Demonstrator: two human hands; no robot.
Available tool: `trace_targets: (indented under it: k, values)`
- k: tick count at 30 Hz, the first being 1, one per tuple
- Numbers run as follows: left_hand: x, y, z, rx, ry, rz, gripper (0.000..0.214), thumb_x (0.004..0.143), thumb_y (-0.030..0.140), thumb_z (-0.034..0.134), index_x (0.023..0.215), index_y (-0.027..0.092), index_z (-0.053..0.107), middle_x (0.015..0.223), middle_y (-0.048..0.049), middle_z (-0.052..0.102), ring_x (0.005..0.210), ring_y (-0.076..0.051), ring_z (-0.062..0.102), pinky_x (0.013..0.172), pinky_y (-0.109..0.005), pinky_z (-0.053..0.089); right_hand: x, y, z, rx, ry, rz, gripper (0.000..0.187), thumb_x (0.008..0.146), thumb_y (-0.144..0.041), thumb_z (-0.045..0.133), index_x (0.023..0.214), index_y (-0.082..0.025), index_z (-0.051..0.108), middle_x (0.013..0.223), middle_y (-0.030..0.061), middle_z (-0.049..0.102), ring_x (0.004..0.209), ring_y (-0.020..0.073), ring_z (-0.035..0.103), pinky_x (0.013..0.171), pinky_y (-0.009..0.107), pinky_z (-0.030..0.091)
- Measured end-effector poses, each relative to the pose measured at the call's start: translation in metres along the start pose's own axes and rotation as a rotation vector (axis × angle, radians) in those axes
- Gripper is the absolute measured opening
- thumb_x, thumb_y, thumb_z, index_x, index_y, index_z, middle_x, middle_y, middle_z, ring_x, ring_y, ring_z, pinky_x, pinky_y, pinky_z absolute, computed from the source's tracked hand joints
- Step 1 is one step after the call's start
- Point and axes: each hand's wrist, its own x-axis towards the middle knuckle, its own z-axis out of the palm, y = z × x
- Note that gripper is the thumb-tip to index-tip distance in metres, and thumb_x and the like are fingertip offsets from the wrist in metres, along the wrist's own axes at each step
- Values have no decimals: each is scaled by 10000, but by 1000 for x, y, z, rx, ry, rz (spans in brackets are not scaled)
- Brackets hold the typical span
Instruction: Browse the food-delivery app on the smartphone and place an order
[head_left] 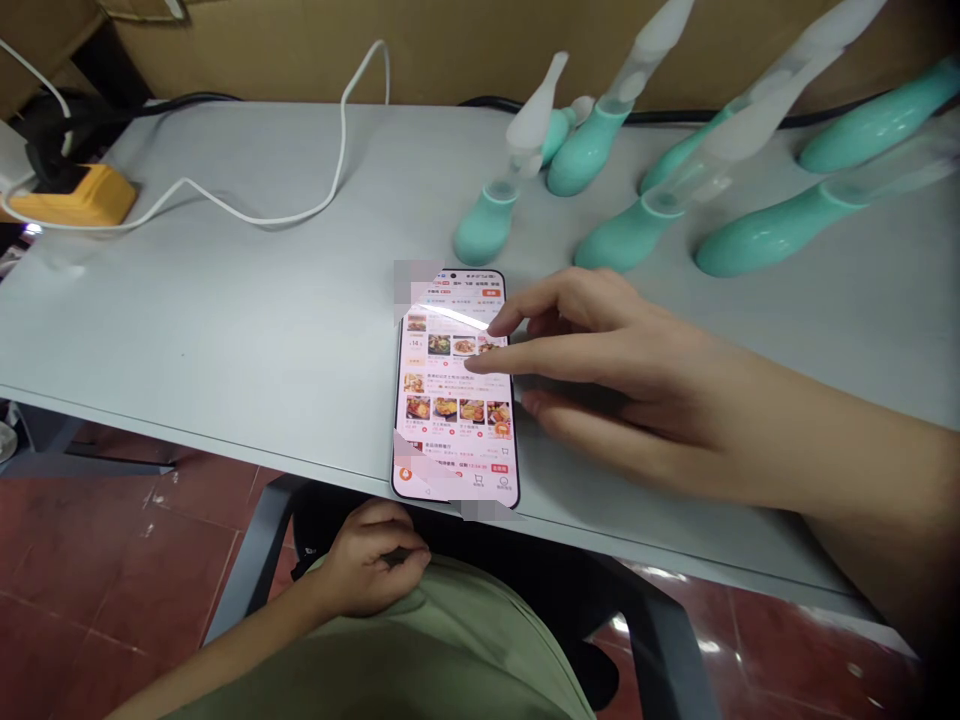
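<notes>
At the grey desk (247, 300), you apparently browsed.
Your right hand (622, 370) spread over the phone (444, 425) lying there, close to you; the next tap likely called for one light fingertip. Your left hand (377, 562) curled, grip unclear.

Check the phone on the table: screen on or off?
On: the phone lies face up, its display lit with rows of food pictures.

1 yellow block (105, 196), white cable (264, 221), teal bulbs (776, 236)
</notes>
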Motion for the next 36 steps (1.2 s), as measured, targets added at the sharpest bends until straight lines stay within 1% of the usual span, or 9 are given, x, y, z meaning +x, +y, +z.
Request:
trace_targets:
  k: [10,13,15,18,22,27,31,33,36]
  values:
    - [-1,-1,1,-11,-1,9,111,918,146,688,825,166,746,733,-63,729,637,-154,703,622,-243,553,-2,1,-1,26,3,13,477,933,-189,585,1366,-359,691,1283,102,632,1162,305,630,962,544,573]
    - [-1,-1,1,-9,-2,14,103,914,141,691,829,164,746,737,-64,735,643,-156,707,628,-244,555,0,0,-2,49,4,-4,479,922,-175,597,1341,-379,711,1244,90,646,1151,299,643,966,529,583]
    - [0,-1,1,-12,0,18,101,913,137,691,831,166,743,736,-61,738,639,-155,706,623,-243,553,1,0,-3,44,1,-14,450,914,-179,608,1287,-391,746,1208,87,658,1134,306,652,972,543,583]
    - [-1,-1,1,-11,6,23,99,910,136,691,831,169,740,734,-58,737,633,-153,704,621,-241,552,1,0,-5,28,-8,-17,411,917,-190,605,1236,-380,782,1196,92,669,1120,313,661,965,555,587]
    - [-1,-2,1,-7,9,22,98,910,141,693,828,168,740,742,-61,738,638,-153,706,625,-240,551,0,0,-5,46,-5,-3,413,925,-178,607,1247,-364,787,1206,95,670,1114,308,664,929,531,595]
    - [-1,-1,1,-11,-7,17,104,911,136,690,825,167,738,732,-55,733,640,-151,703,631,-237,551,0,1,-3,43,0,-7,445,935,-179,613,1290,-405,761,1212,75,666,1119,296,660,934,510,595]
    - [0,-1,0,-18,-14,17,109,915,135,687,824,162,740,723,-58,730,639,-154,703,627,-238,549,-1,2,-4,7,-2,-39,435,952,-170,578,1302,-356,757,1215,89,656,1137,284,652,964,502,593]
    - [0,-1,1,-22,-14,16,108,913,134,689,821,161,739,729,-62,733,638,-154,704,628,-237,550,-1,1,-5,-10,-9,-53,405,951,-168,571,1256,-335,778,1200,99,655,1133,283,654,962,501,595]
    - [-1,-2,1,-24,-16,11,105,909,129,692,822,162,739,732,-60,735,643,-154,705,635,-237,552,-2,0,-7,-3,5,-40,330,956,-164,570,1128,-322,802,1219,91,649,1111,258,669,912,460,603]
